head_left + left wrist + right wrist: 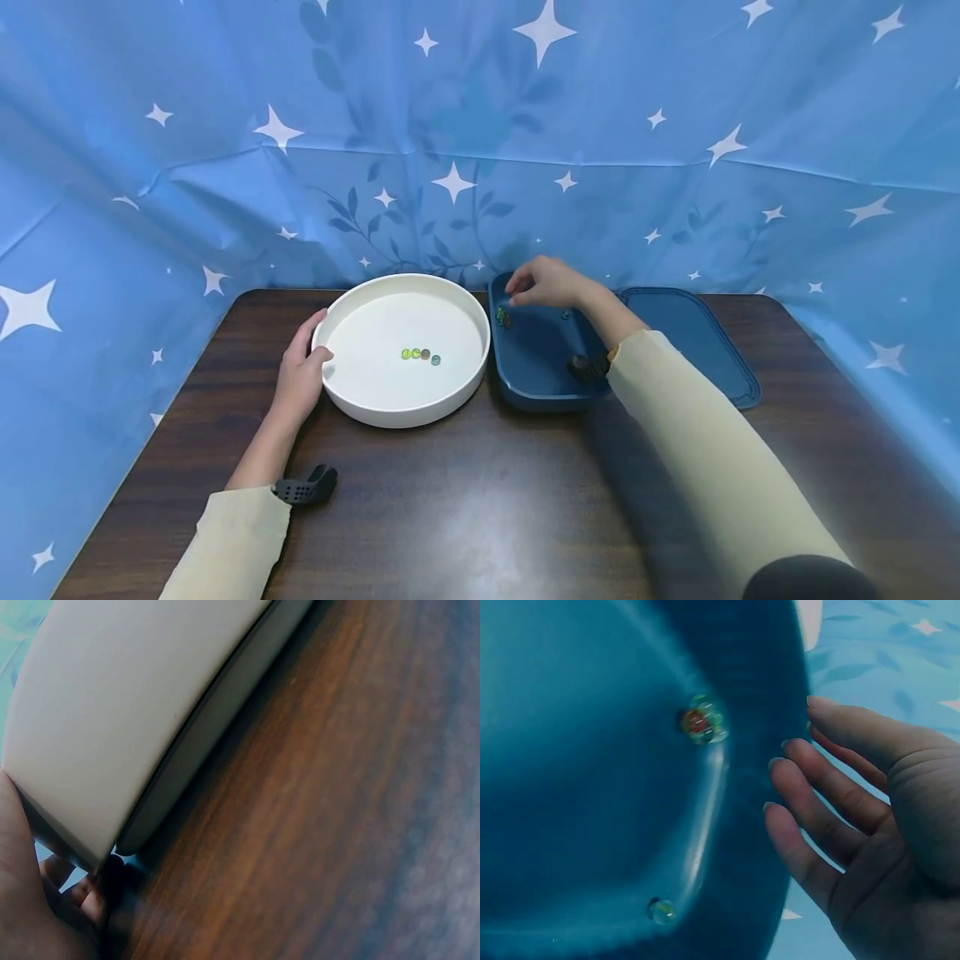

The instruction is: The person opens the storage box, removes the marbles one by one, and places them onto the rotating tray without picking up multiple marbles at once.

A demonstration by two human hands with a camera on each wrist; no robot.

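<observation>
The right sleeve (720, 450) looms nearest; right hand (551, 283) empty, fingers parted; left hand (300, 371) grips white tray (405, 416); its 4 marbles (416, 353), probably slick, want side-pinching.

Pale cream sleeves (720, 442), black wrist straps (294, 491)

- Before you hangs a wrinkled blue cloth (615, 75) printed with white four-pointed stars (546, 32) and darker leaf sprays (352, 215).
- A horizontal crease (600, 162) crosses it ahead of you.
- Your worktop (405, 500) is dark brown, wood-grained, with rounded far corners.
- Pale glare (480, 533) brightens its near part.
</observation>
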